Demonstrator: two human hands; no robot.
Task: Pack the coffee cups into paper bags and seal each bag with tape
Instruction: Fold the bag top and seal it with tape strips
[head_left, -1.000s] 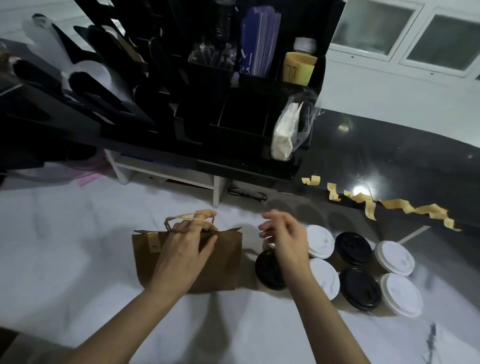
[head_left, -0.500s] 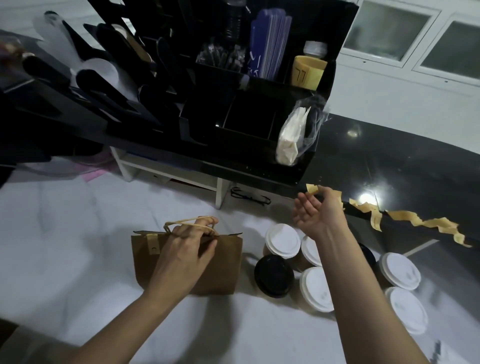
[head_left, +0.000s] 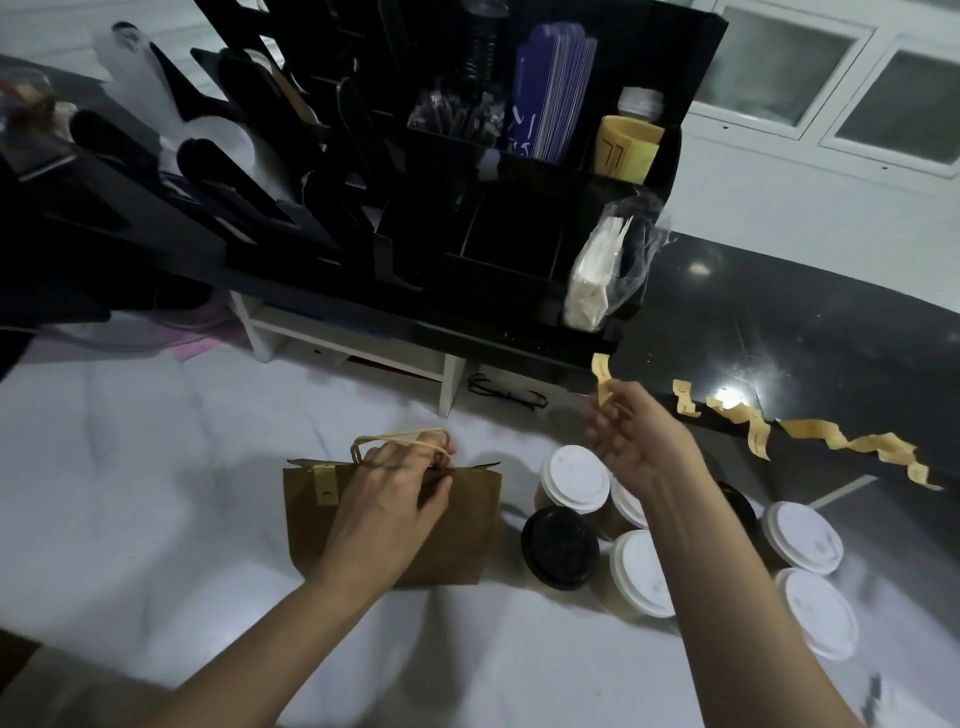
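A white marble counter (head_left: 130, 519) is seen from above, and the brown paper bag (head_left: 467, 530) standing upright on it serves as the landmark. Behind the bag, a black organiser rack (head_left: 467, 223) is raised on a dark shelf; purple card sleeves (head_left: 550, 98), a yellow cup sleeve (head_left: 626, 150) and a clear packet of napkins (head_left: 597, 280) are held in its compartments. The bag's long axis runs left to right, and its mouth points upward; what is inside cannot be told. A short strip of tape (head_left: 325, 484) is already stuck over its top edge near the left corner. The bag's top is pinched closed by the left hand (head_left: 395, 488), whose fingers are clamped on the rim just under the paper handles (head_left: 400, 441). To the right of the bag, coffee cups (head_left: 571, 480) are clustered upright, touching one another, most with white lids and one nearest the bag with a black lid (head_left: 560, 548). Behind the cups, loose tape pieces (head_left: 852, 441) hang along the dark shelf edge. Above the cups, one curled tape piece (head_left: 602, 376), pointing upward, is pinched between the fingertips of the right hand (head_left: 639, 441).
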